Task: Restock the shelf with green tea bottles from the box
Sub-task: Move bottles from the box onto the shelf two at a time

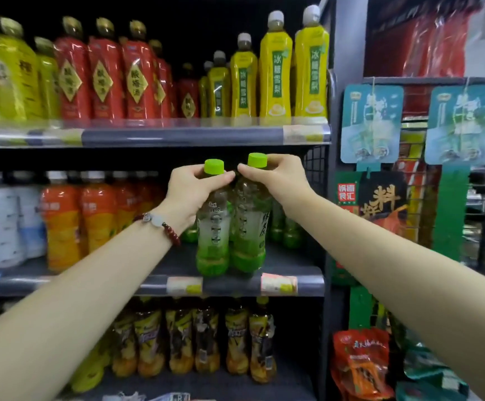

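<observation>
My left hand (189, 195) grips one green tea bottle (213, 227) by the neck; my right hand (276, 180) pinches the other bottle (250, 224) under its cap. Both stand upright, touching, at the front edge of the middle shelf (281, 263)

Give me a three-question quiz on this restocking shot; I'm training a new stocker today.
1. True or false: each hand holds a green tea bottle by its neck.
2. Which shelf are the two bottles on: top, middle or bottom?
3. What colour are their caps?

Key:
1. True: left hand on the left bottle, right hand on the right bottle.
2. Middle shelf, at its front edge.
3. Green.
</observation>
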